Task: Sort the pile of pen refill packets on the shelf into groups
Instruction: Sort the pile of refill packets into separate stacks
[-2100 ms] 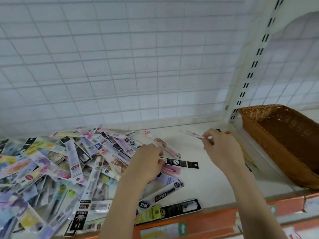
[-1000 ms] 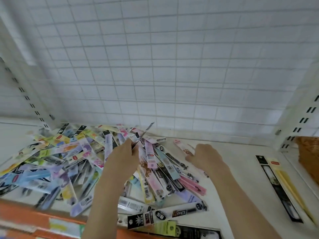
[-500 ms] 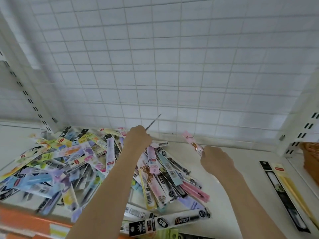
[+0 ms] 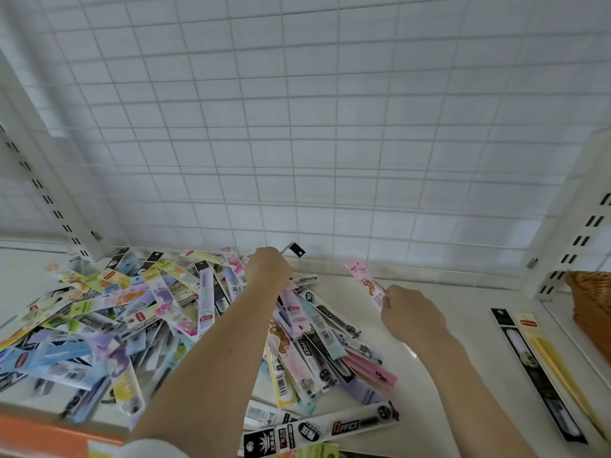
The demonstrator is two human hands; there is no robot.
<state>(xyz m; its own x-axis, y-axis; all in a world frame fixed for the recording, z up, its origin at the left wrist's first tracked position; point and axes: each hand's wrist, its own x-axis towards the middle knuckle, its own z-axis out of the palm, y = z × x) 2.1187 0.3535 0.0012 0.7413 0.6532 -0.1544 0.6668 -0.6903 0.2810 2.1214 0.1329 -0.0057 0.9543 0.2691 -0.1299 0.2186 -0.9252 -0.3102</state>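
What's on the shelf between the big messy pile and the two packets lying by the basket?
Nothing: in the head view, bare white shelf separates the pile from the black packet and yellow packet.

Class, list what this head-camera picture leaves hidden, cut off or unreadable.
- Wicker basket: cut off by the right edge.
- Packets under the left forearm: hidden.
- Left side of the pile: print blurred.
- Dark packet in the left hand: mostly hidden by the grip.

Pink packet [image 4: 365, 283] printed with brown animal figure; black packet [image 4: 535, 375] and yellow packet [image 4: 558, 368] at 3 o'clock; wicker basket [image 4: 591, 302] orange-brown.
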